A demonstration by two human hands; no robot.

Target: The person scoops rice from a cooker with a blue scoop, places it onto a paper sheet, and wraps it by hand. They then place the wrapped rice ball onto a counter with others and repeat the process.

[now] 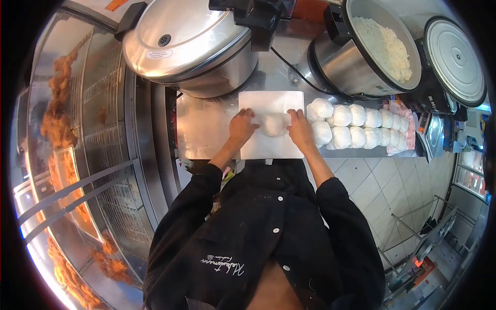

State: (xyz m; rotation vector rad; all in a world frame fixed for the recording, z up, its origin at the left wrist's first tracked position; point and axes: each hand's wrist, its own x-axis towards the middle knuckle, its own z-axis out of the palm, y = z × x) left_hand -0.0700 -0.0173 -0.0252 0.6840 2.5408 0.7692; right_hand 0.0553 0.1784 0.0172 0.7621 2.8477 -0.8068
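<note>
A stack of white paper sheets [271, 150] lies on the steel counter. On top of it, between my hands, sits a round white lump [274, 124], slightly blurred, with paper at its sides. My left hand [243, 125] is at the lump's left, its fingers curled in a pinch on the paper. At the right side my right hand [300, 127] pinches the paper too, close to the first wrapped balls. Two rows of several white paper-wrapped balls [341, 137] run along the counter to the right.
Behind the paper stands a large closed steel cooker [191, 41]. An open pot [341, 64] holds white rice [387, 46], with its round lid [454, 57] beside it. A glass cabinet with fried food [58, 119] is at left. The counter [206, 124] has its front edge by my body.
</note>
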